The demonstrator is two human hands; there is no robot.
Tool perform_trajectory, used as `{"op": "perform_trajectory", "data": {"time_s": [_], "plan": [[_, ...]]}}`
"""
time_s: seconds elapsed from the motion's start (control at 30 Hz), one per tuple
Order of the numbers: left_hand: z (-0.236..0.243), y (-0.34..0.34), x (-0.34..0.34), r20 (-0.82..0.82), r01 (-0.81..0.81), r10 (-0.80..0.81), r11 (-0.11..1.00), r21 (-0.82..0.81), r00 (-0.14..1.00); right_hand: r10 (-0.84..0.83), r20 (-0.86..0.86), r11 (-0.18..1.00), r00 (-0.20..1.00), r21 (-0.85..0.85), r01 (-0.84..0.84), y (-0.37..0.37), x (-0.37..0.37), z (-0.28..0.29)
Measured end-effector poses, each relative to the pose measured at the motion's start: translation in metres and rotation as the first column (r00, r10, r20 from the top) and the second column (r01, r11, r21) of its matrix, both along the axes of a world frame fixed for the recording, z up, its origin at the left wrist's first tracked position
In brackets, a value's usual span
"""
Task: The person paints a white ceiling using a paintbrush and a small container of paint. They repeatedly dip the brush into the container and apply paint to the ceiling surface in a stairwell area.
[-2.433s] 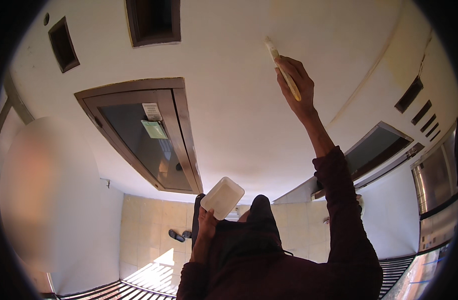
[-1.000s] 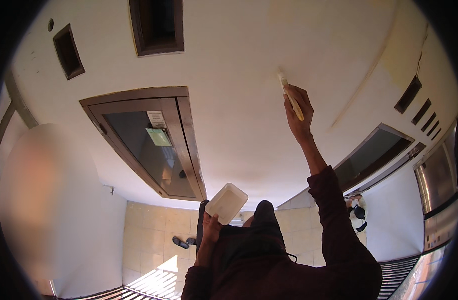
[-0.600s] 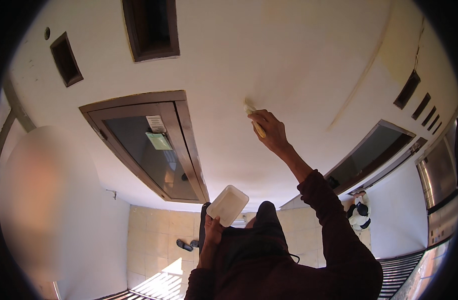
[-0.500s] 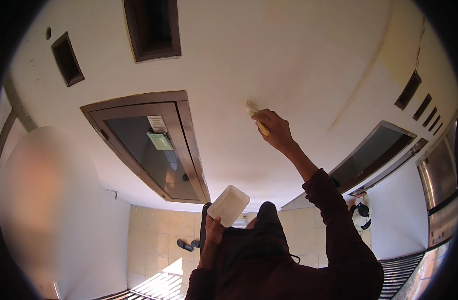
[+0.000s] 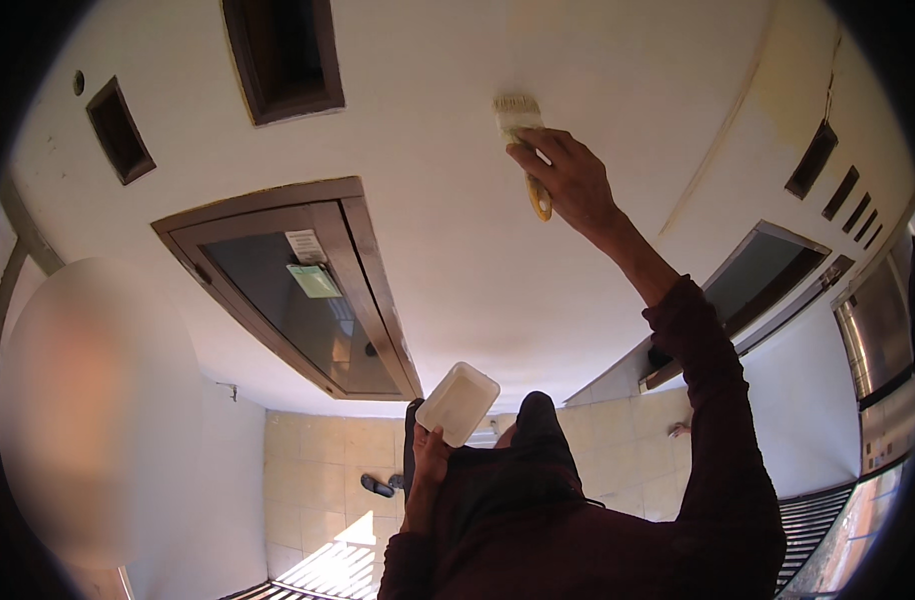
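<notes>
My right hand (image 5: 570,183) grips a paintbrush (image 5: 519,122) by its yellow handle, arm stretched up. The pale, wide bristles press against the white wall (image 5: 428,190), right of the brown-framed opening. Low in front of my body, my left hand (image 5: 431,456) holds a shallow white tray (image 5: 460,404) by its near edge, tilted. A thin pale residue seems to coat the inside of the tray; I cannot tell how much is in it.
A brown-framed window (image 5: 288,290) with papers on its glass stands left of the tray. Another window (image 5: 763,275) lies beyond my right arm. Dark sandals (image 5: 377,486) rest on the tiled floor (image 5: 323,460). Part of another person's hand (image 5: 680,429) shows at the right. A blurred patch covers the far left.
My right hand has moved the brush upward along the wall, and the bristles now show broad side on. The left hand and tray have barely moved. The person at right is now mostly hidden behind my arm.
</notes>
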State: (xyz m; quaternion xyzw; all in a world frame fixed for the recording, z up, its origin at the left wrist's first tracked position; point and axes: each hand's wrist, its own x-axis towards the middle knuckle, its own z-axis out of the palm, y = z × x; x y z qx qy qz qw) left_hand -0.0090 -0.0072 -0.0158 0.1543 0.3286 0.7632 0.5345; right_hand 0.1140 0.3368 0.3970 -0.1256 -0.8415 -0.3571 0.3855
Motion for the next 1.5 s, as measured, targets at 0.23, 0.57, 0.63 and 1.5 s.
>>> {"op": "perform_trajectory", "data": {"time_s": [0.23,0.57,0.63,1.5], "plan": [[0.003,-0.002,0.002,0.016,-0.027,0.027,0.999,-0.019,1.000,0.011,0.253,0.933,0.967,-0.351,0.082,-0.012,0.012,-0.130],[0.004,0.000,-0.002,-0.028,0.017,-0.016,0.999,0.030,0.999,0.027,-0.008,0.897,1.000,-0.442,-0.028,-0.003,0.007,-0.018],[0.005,-0.002,-0.001,-0.027,0.040,-0.039,0.998,0.044,0.999,0.071,-0.156,0.977,0.985,-0.191,-0.100,-0.008,0.010,0.018],[0.103,0.062,0.029,0.004,0.007,-0.008,0.993,0.121,1.000,-0.036,-0.021,0.046,0.999,-0.999,-0.020,-0.122,0.037,-0.169]]}}
